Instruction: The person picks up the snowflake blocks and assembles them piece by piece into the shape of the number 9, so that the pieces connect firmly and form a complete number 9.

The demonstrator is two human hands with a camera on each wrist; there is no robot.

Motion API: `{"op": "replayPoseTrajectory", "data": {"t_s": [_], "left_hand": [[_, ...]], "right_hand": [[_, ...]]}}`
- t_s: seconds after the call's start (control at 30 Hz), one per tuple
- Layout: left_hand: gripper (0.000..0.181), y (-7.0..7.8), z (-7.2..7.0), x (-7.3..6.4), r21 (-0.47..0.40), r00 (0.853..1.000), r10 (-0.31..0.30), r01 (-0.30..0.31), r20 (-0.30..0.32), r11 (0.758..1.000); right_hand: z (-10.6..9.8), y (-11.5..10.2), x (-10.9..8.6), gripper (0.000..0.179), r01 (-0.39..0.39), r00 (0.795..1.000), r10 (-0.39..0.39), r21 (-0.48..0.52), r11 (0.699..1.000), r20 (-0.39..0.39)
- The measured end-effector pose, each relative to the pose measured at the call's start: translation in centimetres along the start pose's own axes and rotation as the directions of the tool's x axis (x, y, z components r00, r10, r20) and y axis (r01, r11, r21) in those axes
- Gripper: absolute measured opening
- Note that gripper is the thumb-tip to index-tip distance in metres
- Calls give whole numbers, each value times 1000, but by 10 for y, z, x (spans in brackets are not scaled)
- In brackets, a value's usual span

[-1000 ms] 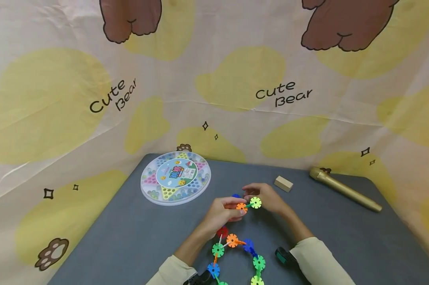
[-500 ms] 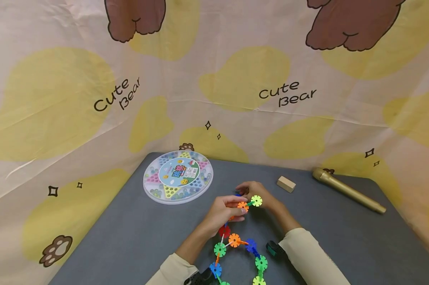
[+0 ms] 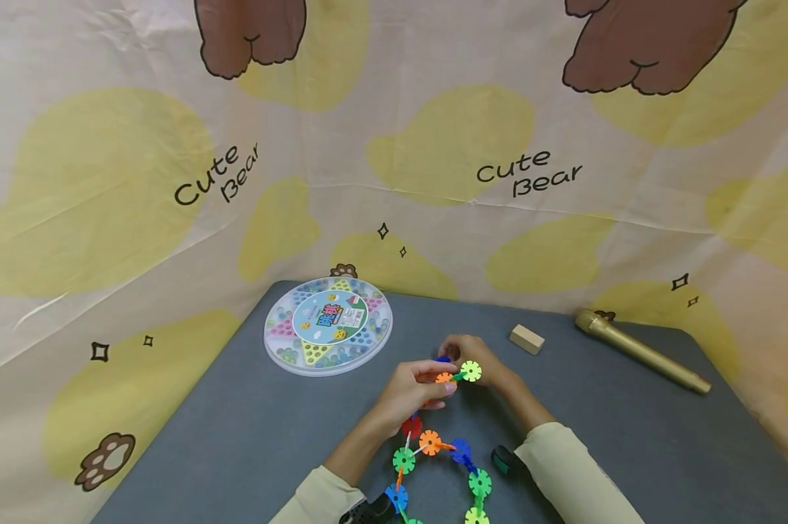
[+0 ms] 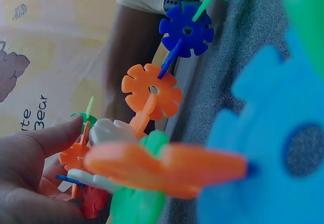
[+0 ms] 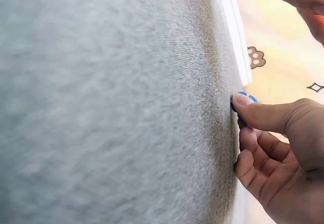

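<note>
My left hand (image 3: 400,393) pinches an orange notched disc (image 3: 443,378), which a green piece joins to a yellow-green disc (image 3: 471,371). From that hand a chain of notched plastic discs runs down toward me, with a red disc (image 3: 412,426), an orange one (image 3: 430,442), a blue one (image 3: 461,451) and a green one (image 3: 479,482) among them. Just beyond, my right hand (image 3: 477,362) pinches a small blue disc (image 5: 252,98) between thumb and fingertips, low over the table. Most of that disc is hidden by the thumb. The left wrist view shows white pieces (image 4: 109,132) close by the left fingers.
A round, flat game box (image 3: 328,326) with a clear lid lies at the back left of the grey table (image 3: 223,422). A small wooden block (image 3: 527,339) and a gold microphone-shaped stick (image 3: 642,351) lie to the right. A printed cloth (image 3: 433,145) hangs behind.
My right hand has shifted slightly left, closer to the left hand, its forearm swinging with it. The left hand keeps its grip on the orange disc. The head view has turned slightly left.
</note>
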State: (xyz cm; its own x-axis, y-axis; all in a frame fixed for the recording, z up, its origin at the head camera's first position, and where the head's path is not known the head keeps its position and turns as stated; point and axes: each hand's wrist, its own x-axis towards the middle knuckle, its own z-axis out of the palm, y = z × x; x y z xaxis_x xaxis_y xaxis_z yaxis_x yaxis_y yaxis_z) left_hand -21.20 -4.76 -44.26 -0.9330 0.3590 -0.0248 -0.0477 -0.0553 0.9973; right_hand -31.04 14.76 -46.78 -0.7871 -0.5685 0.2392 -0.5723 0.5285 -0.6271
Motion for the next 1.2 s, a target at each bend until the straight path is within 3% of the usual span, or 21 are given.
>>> {"op": "replayPoseTrajectory", "data": {"t_s": [0.1,0.2,0.33,0.47,0.67,0.97,1.2], "left_hand": [[30,-1,0,1,15,1000,2,-2,-4,1000],[29,-2,1,2,21,1000,4,-4,-10,1000],[28,-2,1,2,22,1000,-5,6,-25,1000],[28,-2,1,1,29,999,-16,17,-38,999],[28,-2,0,1,53,999,-19,21,-40,998],[29,-3,0,1,58,999,4,-1,-51,998],[30,-1,0,1,45,998,1,2,-70,999]], "right_hand": [[-2,3,-10,9,56,998,-56,13,998,-12],[-6,4,-21,14,47,999,-46,20,999,-26],[-16,-1,-37,22,-61,997,64,69,996,-40],[-28,-8,-52,16,-164,985,171,147,975,-34],[-46,-17,-70,15,-225,970,241,230,947,-41],[-63,-23,-84,14,-178,965,223,279,943,-138],[-64,-28,-85,11,-160,967,206,276,948,-147]]}}
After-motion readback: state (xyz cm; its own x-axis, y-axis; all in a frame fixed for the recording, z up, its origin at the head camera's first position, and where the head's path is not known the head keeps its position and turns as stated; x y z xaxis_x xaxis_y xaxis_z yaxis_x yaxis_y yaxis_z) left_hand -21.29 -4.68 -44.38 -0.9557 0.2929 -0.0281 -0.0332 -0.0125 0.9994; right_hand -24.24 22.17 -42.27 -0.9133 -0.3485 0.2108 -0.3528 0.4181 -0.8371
